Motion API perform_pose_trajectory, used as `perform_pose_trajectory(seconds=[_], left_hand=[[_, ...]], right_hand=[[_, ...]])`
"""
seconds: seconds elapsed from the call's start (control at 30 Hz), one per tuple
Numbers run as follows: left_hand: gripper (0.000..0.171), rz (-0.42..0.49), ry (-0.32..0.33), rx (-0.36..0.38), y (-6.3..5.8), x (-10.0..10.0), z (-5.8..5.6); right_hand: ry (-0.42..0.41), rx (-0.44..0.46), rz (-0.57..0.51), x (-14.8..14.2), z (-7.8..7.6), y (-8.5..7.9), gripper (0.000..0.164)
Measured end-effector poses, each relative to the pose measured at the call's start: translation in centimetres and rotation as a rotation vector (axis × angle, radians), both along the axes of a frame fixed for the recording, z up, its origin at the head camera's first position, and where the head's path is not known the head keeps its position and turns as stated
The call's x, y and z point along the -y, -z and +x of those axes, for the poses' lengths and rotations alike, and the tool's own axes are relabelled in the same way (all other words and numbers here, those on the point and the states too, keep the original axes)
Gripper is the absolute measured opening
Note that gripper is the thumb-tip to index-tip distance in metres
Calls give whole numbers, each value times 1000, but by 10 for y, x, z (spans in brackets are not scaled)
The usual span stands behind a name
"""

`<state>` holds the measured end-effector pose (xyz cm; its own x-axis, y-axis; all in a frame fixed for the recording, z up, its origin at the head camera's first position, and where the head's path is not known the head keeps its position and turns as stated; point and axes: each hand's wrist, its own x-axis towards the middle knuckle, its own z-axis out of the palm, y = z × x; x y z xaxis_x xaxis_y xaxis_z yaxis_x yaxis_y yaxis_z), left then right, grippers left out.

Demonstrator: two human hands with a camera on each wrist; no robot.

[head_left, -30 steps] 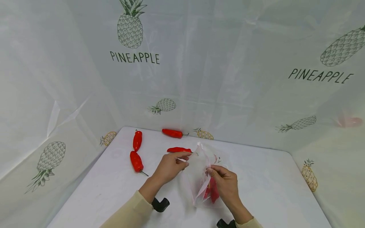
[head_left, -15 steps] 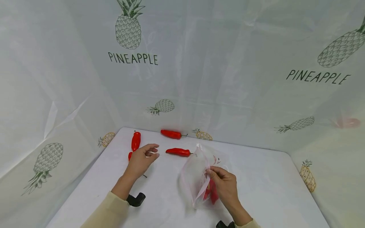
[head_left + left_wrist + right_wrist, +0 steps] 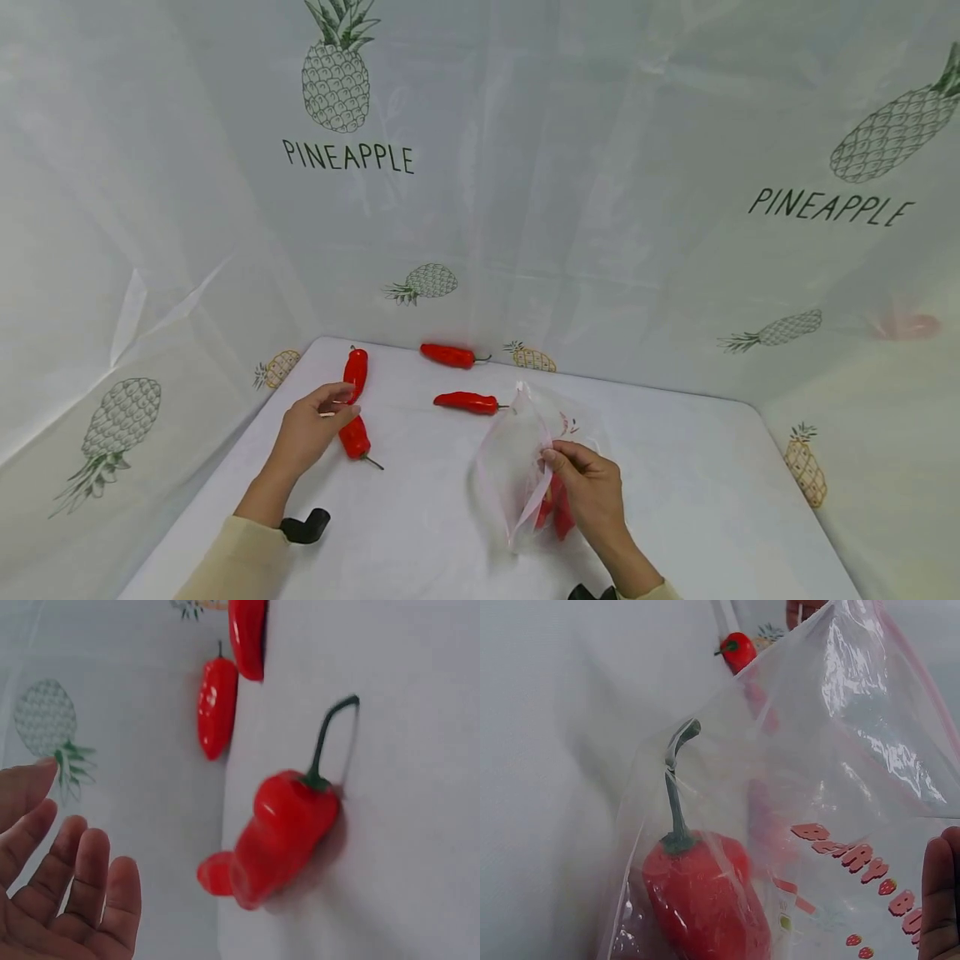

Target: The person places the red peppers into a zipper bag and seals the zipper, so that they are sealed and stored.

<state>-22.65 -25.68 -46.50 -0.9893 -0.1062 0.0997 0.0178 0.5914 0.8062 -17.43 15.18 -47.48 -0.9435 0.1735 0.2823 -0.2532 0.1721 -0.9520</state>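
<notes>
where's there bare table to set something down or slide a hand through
Bare table stretches from the right hand to the right edge; another patch lies between the nearer left pepper and plastic bag. Crowded: the left side, where the left hand is close to that pepper and the farther one.

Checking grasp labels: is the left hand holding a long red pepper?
No, the left wrist view shows the left hand with empty fingers.
</notes>
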Motion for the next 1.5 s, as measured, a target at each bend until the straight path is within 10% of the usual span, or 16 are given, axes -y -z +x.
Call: perform_pose_trajectory(seconds=[0.8,1.5], left_hand=[[87,18,-50,200,61,27,-25],[109,-39,19,327,61,20,-27]], right_hand=[[-12,25,-3,1,1,1,11],[-22,36,-2,2,2,1,11]])
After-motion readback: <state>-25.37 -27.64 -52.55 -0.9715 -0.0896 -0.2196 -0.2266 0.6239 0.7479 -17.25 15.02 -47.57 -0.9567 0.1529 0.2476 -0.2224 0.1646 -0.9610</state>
